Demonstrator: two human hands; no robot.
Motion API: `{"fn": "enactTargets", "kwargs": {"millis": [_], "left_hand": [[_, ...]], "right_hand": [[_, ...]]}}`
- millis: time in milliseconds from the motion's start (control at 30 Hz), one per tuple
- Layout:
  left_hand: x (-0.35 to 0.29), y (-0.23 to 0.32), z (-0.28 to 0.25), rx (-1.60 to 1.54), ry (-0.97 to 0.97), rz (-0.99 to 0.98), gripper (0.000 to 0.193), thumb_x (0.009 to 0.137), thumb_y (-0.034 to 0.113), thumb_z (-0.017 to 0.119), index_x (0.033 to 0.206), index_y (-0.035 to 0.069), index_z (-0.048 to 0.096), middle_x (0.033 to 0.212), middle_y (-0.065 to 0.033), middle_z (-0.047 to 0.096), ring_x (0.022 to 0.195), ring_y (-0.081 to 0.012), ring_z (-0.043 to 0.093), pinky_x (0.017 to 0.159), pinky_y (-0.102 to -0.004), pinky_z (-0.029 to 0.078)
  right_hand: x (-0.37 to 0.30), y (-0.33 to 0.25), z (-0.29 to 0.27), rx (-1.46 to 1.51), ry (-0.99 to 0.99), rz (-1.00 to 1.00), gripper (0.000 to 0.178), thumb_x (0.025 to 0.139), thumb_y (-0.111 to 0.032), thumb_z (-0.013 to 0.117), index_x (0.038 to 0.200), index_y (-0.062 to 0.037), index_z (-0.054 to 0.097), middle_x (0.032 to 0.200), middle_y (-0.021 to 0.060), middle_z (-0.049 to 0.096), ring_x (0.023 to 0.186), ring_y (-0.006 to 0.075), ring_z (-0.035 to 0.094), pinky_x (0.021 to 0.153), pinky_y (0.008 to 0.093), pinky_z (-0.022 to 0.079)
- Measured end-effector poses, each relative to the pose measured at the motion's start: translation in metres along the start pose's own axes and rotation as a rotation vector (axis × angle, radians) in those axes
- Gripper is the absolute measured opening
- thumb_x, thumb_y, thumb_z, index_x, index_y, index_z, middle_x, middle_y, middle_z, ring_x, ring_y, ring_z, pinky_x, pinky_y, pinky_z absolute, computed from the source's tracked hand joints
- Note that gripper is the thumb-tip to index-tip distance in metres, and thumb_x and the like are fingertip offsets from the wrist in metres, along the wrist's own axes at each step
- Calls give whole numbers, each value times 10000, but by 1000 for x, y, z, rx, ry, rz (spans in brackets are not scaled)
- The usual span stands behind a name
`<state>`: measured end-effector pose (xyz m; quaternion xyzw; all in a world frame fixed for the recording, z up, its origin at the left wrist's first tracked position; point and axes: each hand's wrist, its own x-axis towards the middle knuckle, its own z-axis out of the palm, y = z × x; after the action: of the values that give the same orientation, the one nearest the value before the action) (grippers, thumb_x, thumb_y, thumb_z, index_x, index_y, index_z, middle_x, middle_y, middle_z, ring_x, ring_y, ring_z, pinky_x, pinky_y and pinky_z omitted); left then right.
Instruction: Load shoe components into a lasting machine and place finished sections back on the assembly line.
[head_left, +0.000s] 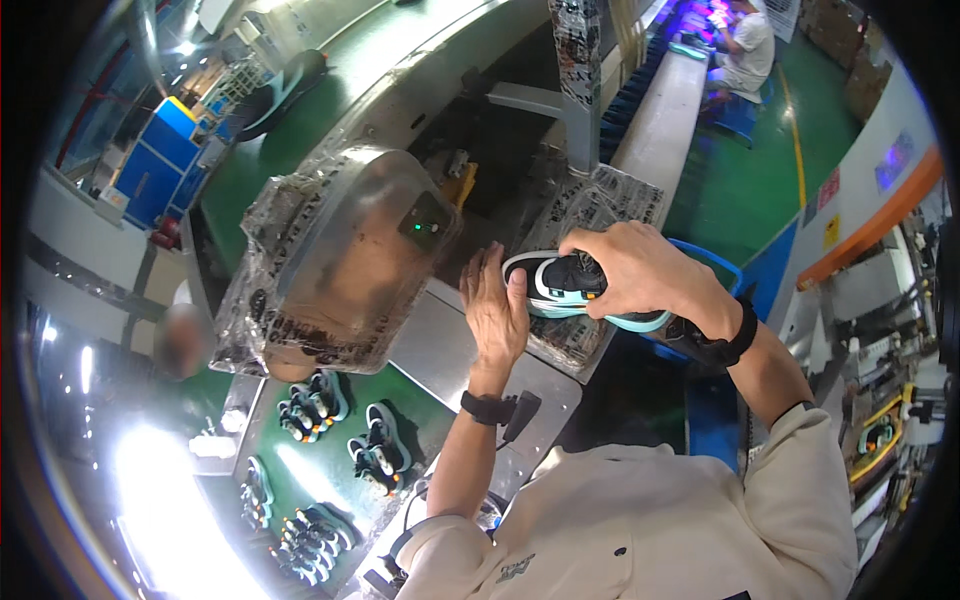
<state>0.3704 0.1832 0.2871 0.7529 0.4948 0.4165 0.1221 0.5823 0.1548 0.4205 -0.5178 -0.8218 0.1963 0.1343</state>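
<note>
A small shoe (560, 285) with a black upper and a pale teal and white sole is held in front of me, above a metal table (440, 340). My right hand (640, 270) grips it from above, fingers over the black upper. Against the shoe's toe end rests the flat palm of my left hand (495, 310), fingers pointing up. Both wrists carry black bands.
A plastic-wrapped machine housing (330, 260) with a green light stands left of my hands. Below it, pairs of similar shoes (345, 440) lie on a green conveyor belt. A blue bin (715, 265) sits behind my right wrist. Far off, a seated person (745, 45) works at a long line.
</note>
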Motion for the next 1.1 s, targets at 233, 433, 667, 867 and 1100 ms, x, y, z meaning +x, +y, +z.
{"fn": "enactTargets", "kwargs": {"millis": [233,433,667,867,1100], "left_hand": [[1,0,-7,182,-16,184,658,943,502,555,1321,-33,497,1377,-273,500,1321,-452,412,1129,-571,246],[-26,40,-10,-142,-296,116,565,958,362,600,1305,-79,534,1372,-281,514,1323,-441,426,1125,-545,252],[-110,214,36,-1159,-882,-339,613,975,274,601,1439,-53,370,1324,-179,552,1193,-262,557,1014,-352,435],[-169,381,99,-1157,-1323,-21,515,1037,280,482,1426,-49,404,1344,-145,555,1190,-206,571,1018,-334,444],[-243,564,236,-992,-1706,95,561,1014,410,525,1413,23,452,1318,-103,561,1154,-199,578,960,-356,468]], "right_hand": [[-23,-2,18,45,342,137,560,629,-192,830,1122,-74,591,863,197,695,845,393,681,753,424,533],[-93,16,66,382,760,256,605,670,-267,816,1184,-47,585,1077,221,675,984,351,673,871,411,523],[-272,-11,94,1158,1268,510,647,744,-38,778,1334,-10,513,1221,72,599,1207,151,520,1020,329,445],[-465,-10,80,907,1626,675,706,700,-151,808,1343,-77,525,1217,96,598,1143,198,553,1028,328,414],[-661,-32,78,461,2048,1050,665,690,-117,772,1308,-43,539,1156,80,623,1043,164,589,952,305,462]]}}
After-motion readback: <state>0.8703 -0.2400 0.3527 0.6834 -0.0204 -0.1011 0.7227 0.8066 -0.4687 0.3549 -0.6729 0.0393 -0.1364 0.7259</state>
